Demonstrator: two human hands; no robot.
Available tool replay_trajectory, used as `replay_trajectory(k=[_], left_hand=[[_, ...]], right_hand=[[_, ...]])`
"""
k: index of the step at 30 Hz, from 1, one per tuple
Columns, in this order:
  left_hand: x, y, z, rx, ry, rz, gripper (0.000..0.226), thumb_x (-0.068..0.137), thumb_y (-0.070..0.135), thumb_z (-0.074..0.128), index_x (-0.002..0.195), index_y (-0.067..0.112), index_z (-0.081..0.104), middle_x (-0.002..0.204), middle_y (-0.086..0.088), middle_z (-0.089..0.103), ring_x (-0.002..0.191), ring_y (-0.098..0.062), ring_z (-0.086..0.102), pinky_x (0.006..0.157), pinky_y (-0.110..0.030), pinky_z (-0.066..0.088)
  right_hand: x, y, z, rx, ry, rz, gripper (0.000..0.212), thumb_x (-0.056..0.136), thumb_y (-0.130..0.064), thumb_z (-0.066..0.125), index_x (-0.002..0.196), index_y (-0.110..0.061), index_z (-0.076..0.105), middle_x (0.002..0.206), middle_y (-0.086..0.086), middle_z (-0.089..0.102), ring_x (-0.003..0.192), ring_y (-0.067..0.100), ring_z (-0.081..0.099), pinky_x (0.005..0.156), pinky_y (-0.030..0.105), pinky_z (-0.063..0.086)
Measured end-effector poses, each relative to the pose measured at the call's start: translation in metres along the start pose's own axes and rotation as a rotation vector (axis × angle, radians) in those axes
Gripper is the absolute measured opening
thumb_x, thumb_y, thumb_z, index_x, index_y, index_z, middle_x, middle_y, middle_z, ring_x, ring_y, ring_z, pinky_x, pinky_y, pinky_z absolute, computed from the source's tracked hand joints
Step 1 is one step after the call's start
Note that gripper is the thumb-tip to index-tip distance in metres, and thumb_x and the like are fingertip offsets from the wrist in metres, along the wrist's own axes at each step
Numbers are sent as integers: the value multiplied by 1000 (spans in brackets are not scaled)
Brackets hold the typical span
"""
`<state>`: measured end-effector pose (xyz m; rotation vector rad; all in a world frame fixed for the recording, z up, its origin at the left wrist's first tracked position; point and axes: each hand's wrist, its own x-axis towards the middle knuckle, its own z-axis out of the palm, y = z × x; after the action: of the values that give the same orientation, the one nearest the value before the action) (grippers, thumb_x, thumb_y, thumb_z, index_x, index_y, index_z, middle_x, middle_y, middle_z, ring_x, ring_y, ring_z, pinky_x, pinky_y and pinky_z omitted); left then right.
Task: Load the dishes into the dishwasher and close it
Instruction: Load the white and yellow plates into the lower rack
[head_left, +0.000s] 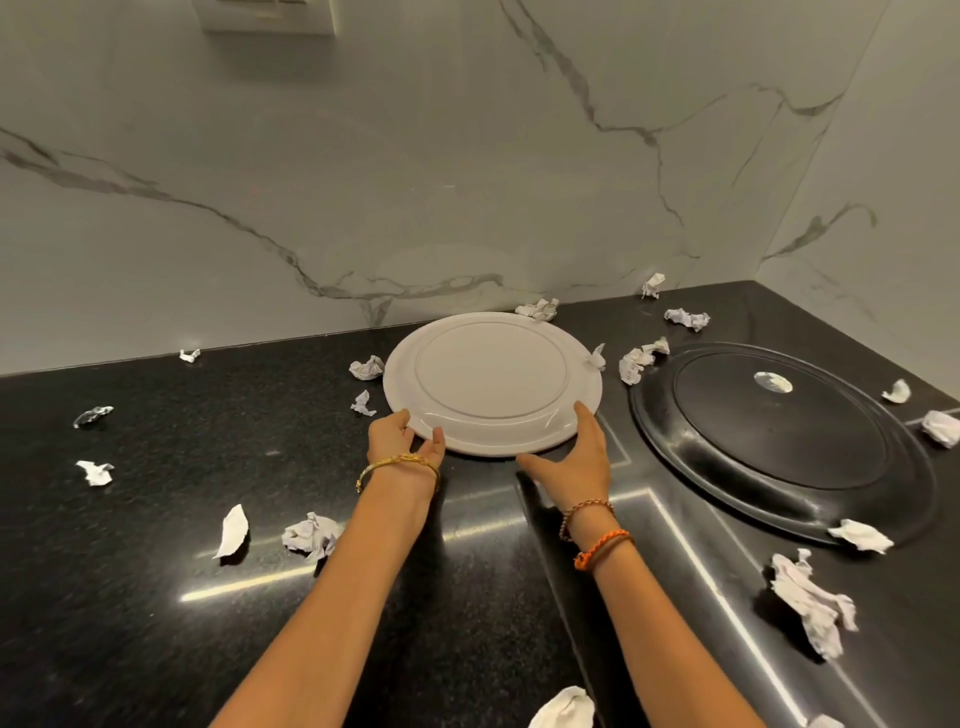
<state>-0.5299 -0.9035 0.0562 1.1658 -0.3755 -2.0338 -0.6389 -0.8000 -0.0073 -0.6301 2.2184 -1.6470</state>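
The white plate (492, 382) lies upside down on the desk (156, 519). The left hand (402, 434) and right hand (579, 457), fingers straight, touch its near rim; its flush rim could slip during lifting.

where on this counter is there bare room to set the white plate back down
Bare counter lies near the front left, between the left arm and the scrap. Crowded: paper wads ring the white plate and the black plate, right to the near right edge.
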Motion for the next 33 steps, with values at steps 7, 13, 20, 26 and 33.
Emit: replay_trajectory(k=[7, 13, 20, 26, 33], left_hand=[[5, 1, -7, -2, -84, -48, 45, 95, 19, 37, 139, 7, 34, 143, -7, 38, 119, -25, 45, 96, -40, 40], [5, -2, 2, 102, -77, -32, 14, 90, 18, 43, 80, 13, 50, 97, -1, 52, 90, -16, 51, 74, -32, 39], [19, 1, 1, 201, -64, -59, 24, 89, 11, 48, 112, 6, 54, 109, -1, 52, 97, -15, 49, 62, -27, 38], [26, 3, 8, 245, -68, -78, 15, 95, 20, 46, 107, 15, 54, 105, 2, 53, 118, -16, 44, 92, -36, 35], [29, -11, 16, 30, -147, -102, 37, 100, 22, 36, 136, 16, 38, 141, -7, 43, 128, -28, 42, 99, -58, 32]], right_hand=[[-4, -5, -16, 952, -30, 289, 33, 83, 4, 58, 109, -17, 53, 107, -1, 57, 105, 12, 53, 94, 45, 46], [-2, -2, -32, 1076, -19, 409, 57, 87, 0, 54, 139, -3, 32, 128, 9, 49, 125, 19, 43, 83, 49, 48], [-5, -8, -25, 686, -96, 222, 40, 83, 8, 56, 118, -10, 53, 113, 2, 60, 103, 14, 56, 78, 30, 51], [-5, -2, -29, 620, -194, 92, 55, 83, 9, 56, 123, -26, 47, 120, -14, 55, 106, 6, 54, 84, 31, 51], [-4, -1, -29, 599, -236, 66, 63, 83, 10, 55, 130, -29, 39, 123, -17, 49, 107, 3, 52, 79, 25, 54]])
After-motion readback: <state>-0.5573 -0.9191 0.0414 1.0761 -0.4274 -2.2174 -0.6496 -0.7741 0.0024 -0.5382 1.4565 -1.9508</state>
